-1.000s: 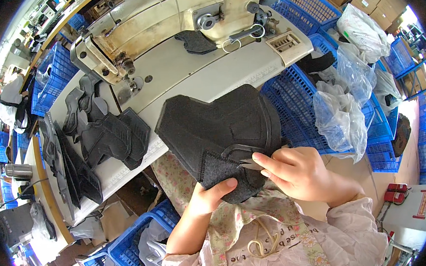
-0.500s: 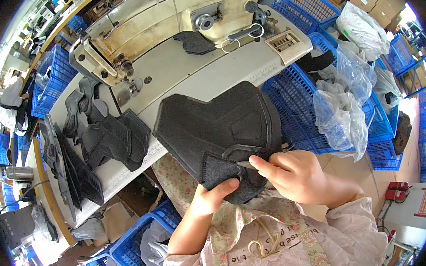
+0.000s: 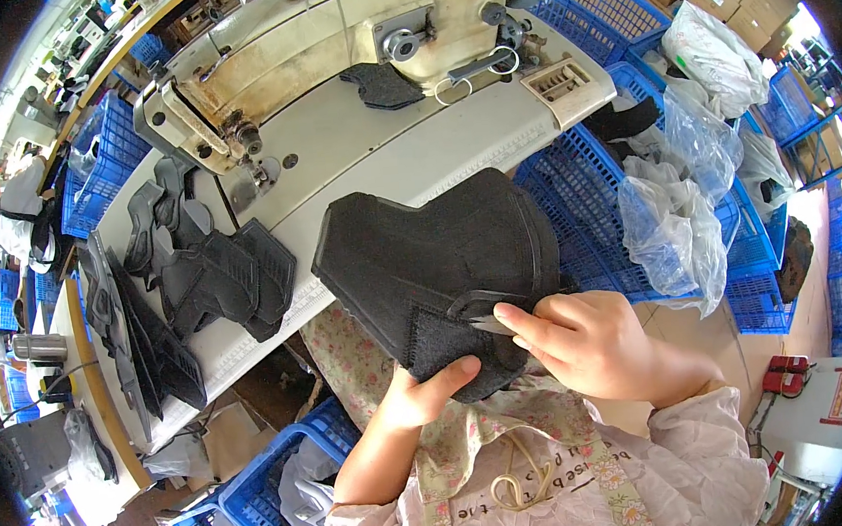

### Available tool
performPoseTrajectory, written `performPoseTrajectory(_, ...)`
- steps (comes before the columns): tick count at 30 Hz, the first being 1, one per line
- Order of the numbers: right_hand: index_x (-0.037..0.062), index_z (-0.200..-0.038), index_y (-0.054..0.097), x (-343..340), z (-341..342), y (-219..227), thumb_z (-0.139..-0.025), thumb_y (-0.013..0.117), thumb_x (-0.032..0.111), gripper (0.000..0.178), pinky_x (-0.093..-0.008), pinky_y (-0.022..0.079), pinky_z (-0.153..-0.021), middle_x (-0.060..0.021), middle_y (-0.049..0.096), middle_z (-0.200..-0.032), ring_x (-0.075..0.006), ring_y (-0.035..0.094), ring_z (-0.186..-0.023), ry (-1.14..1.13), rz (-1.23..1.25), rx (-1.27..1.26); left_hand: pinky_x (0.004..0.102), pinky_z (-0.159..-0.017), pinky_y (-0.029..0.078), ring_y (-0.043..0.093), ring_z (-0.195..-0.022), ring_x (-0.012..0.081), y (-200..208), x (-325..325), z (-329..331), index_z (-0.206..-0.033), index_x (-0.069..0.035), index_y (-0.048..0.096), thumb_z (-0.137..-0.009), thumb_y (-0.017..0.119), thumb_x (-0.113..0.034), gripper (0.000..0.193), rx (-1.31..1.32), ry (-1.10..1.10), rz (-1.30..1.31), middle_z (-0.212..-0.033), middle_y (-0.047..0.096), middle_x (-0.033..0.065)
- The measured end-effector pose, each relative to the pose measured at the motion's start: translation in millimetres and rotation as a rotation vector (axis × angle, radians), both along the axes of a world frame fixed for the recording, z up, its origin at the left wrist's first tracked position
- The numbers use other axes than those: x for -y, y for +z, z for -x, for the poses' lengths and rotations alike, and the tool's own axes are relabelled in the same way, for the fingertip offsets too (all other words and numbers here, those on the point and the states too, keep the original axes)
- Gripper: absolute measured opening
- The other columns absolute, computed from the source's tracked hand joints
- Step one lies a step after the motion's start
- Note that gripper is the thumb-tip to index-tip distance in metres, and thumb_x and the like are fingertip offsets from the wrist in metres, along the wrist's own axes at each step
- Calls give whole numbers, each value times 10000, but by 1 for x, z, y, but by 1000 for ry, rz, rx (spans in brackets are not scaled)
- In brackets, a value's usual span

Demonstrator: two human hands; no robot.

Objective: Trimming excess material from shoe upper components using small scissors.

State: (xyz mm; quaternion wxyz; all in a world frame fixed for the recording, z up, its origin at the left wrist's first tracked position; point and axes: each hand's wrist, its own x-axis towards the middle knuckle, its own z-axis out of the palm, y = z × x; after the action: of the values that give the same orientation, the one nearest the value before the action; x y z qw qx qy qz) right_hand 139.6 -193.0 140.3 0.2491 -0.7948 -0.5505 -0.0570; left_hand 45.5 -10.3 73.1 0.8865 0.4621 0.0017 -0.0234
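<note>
A large black padded fabric piece (image 3: 419,233), with stitched seams and a fuzzy patch, is held up in front of the sewing machine. My left hand (image 3: 431,393) is closed on its lower edge, the thumb lying on top beside the fuzzy patch (image 3: 437,341). In my right hand (image 3: 585,337) are what look like small thread snips (image 3: 488,325); only their pointed metal tips show, the rest being hidden in my fingers. Those tips rest at or close above a curved seam near the patch's upper right corner.
An industrial sewing machine (image 3: 324,38) stands across the table (image 3: 334,161). More black cut pieces (image 3: 224,278) lie at left, a small dark piece (image 3: 382,86) and scissors (image 3: 477,67) at the machine's base. Blue baskets (image 3: 575,206) with plastic bags (image 3: 671,233) stand right; another basket (image 3: 271,492) is below left.
The black piece has tilted and shifted slightly right and down. Both hands remain on it, and more of the metal tips shows apart from the fabric.
</note>
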Motion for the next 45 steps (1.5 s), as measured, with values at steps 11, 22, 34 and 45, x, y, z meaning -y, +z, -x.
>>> performPoseTrajectory(11,46,-1159,600,-1,-1,-2,-624,609,102,538,-253,395,-456,1,433,-693,-109,453,-509,71,28,150,419,-973,406,553,-1077,329,-5,-1,4,-1206,80,471,-681,563,-41,546,-85,13,-19,-1155,571,204)
performPoseTrajectory(22,56,-1166,597,-3,-2,-1,-619,614,103,548,-258,393,-445,-1,415,-688,-109,456,-503,61,10,159,356,-967,391,542,-1079,241,-7,-3,4,-1182,57,526,-764,521,49,418,-40,12,42,-1149,586,132)
performPoseTrajectory(34,51,-1145,595,-4,-1,4,-657,687,57,497,-274,406,-432,2,416,-644,-127,487,-490,38,-8,24,346,-955,401,549,-1062,231,-8,-5,4,-1178,60,529,-756,525,55,422,-5,2,-21,-1136,591,135)
performPoseTrajectory(45,52,-1175,585,-10,-1,0,-650,633,61,528,-266,413,-454,-2,416,-654,-122,481,-504,41,-12,64,410,-996,377,541,-1098,308,-8,-5,4,-1207,58,486,-679,541,-1,534,-68,-8,-85,-1160,577,171)
